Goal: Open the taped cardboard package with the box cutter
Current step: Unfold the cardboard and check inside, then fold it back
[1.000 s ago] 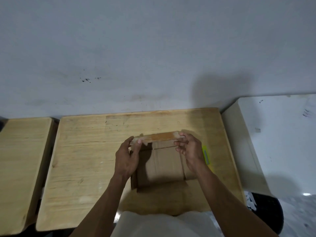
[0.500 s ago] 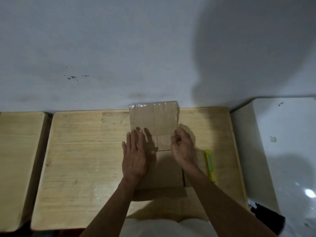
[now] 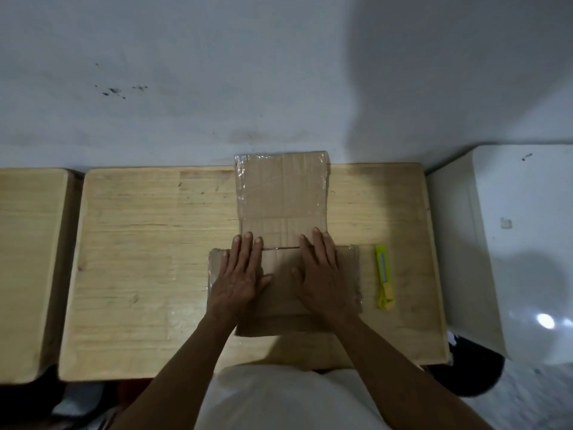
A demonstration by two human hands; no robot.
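- Presently noted: fingers [image 3: 248, 243] of the left hand [image 3: 238, 280] extended and spread, flat on the cardboard package [image 3: 282, 212], gripping nothing; tips at the fold line where the far flap meets the middle panel.
- Likewise the right hand [image 3: 322, 277]: fingers straight, palm down, nothing enclosed, tips on the same fold line.
- Judged purpose of this placement: pressing the opened cardboard flat, so that the panels lie against the wood rather than springing up.
- Package found unfolded and spread in the middle of the tabletop [image 3: 139, 243]; far flap lying toward the wall [image 3: 217, 72], its far edge at or just past the tabletop's back edge, clear tape visible along its left and top edges. Side flaps showing to the left and right of the hands; near flap partly hidden under the wrists.
- Box cutter [image 3: 384, 277], yellow, lying untouched on the tabletop just right of the package's right flap, lengthwise toward the wall. Cannot tell whether the blade is out. Judged as set aside within reach of the right hand, clear of the pressing area.
- Judged progress: opening appears essentially done, since the cardboard lies fully spread.
- Surroundings: second wooden surface [image 3: 28, 259] beside the tabletop on the left; white cabinet [image 3: 511, 243] on the right. Neither in use.
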